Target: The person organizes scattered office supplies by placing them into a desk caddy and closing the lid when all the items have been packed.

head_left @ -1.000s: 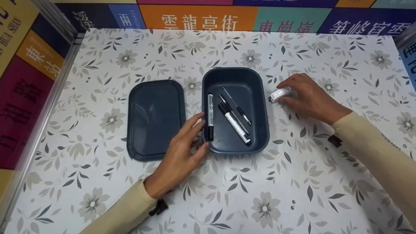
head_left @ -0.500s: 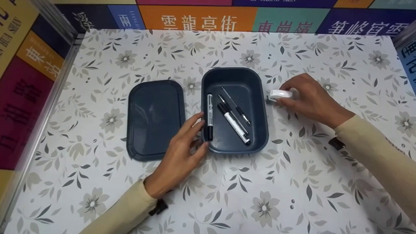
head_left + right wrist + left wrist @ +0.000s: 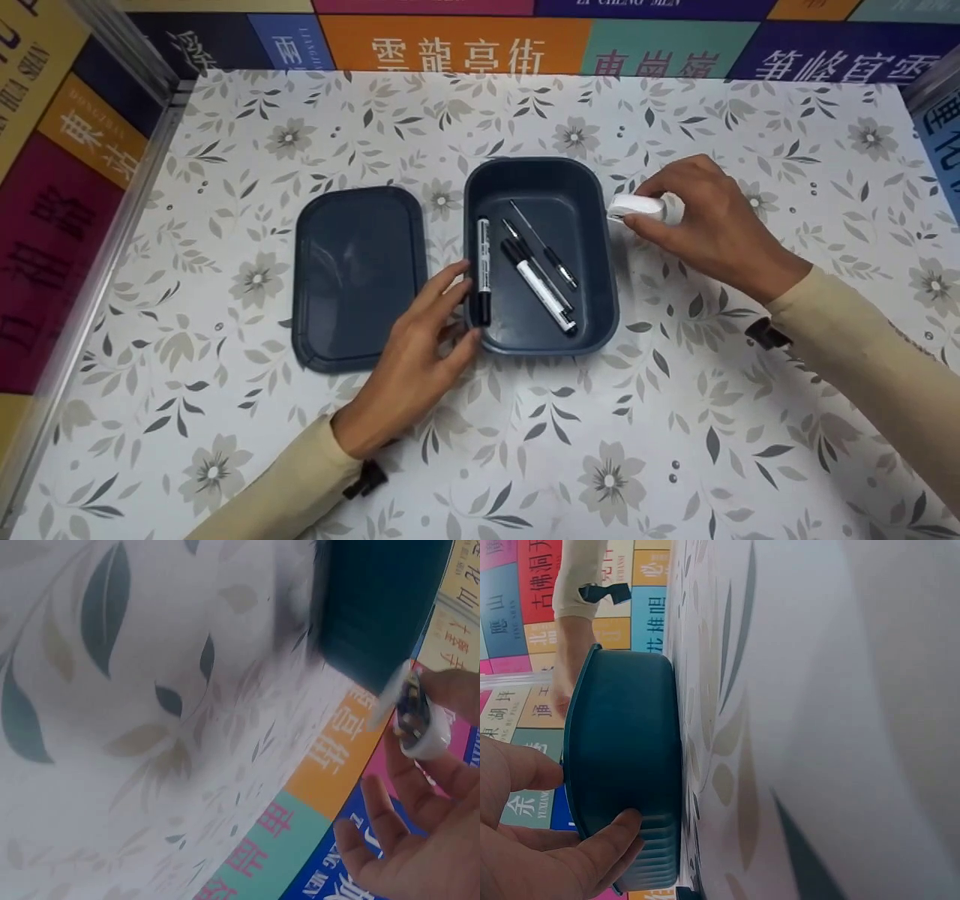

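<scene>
In the head view a dark blue plastic box (image 3: 551,349) stands on the table. Two black-and-white markers lie inside: one marker (image 3: 484,262) along the left wall, the other marker (image 3: 541,289) slanting across the floor beside two slim black pens, one pen (image 3: 561,268) to its right. My left hand (image 3: 412,360) touches the box's left side from outside, fingers fairly straight. Just off the right wall, my right hand (image 3: 712,217) pinches a small white rounded item (image 3: 636,205) between thumb and fingers. Dark inner parts show in this item (image 3: 414,716) in the right wrist view; its kind is unclear.
Left of the box, partly behind my left hand, lies its dark blue lid (image 3: 360,277). A floral-patterned cover (image 3: 600,465) spreads over the table. Colourful panels (image 3: 457,45) with large characters border the back and sides.
My right hand has brought the white item slightly up and left, close to the box's right rim, turning it on the way. The left hand, box, lid and pens stay put.
</scene>
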Motion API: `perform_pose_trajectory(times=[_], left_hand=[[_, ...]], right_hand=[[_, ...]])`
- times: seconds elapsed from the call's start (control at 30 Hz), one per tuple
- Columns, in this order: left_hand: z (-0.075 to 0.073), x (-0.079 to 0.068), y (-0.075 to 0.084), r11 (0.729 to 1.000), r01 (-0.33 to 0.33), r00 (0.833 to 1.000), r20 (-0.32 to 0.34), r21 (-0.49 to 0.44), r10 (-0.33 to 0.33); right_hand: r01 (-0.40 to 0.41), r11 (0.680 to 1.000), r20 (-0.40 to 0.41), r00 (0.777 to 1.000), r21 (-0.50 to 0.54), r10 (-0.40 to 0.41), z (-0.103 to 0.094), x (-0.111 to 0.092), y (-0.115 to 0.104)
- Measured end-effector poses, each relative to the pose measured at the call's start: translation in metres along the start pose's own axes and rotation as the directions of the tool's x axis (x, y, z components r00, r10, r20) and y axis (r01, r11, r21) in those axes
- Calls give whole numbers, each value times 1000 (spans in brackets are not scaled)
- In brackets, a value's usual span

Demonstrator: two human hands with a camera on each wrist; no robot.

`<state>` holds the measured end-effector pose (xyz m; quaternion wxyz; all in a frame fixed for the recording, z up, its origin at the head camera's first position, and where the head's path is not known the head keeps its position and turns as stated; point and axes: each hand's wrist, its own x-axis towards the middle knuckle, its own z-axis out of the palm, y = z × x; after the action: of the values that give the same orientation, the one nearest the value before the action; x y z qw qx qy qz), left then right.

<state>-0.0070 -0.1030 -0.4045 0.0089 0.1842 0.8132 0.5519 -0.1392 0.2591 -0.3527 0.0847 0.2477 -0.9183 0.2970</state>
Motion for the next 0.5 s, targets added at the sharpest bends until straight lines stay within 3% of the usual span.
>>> perform_pose_trajectory(times=[0.3, 0.5], left_hand=[[0, -1, 0, 1000, 4, 1000, 6, -29, -4], [0, 0, 0, 1000, 1, 1000, 4, -23, -1]], right_hand=[[24, 999, -86, 996, -30, -27, 1, 3, -10], [39, 999, -95, 995, -26, -41, 3, 7, -20]])
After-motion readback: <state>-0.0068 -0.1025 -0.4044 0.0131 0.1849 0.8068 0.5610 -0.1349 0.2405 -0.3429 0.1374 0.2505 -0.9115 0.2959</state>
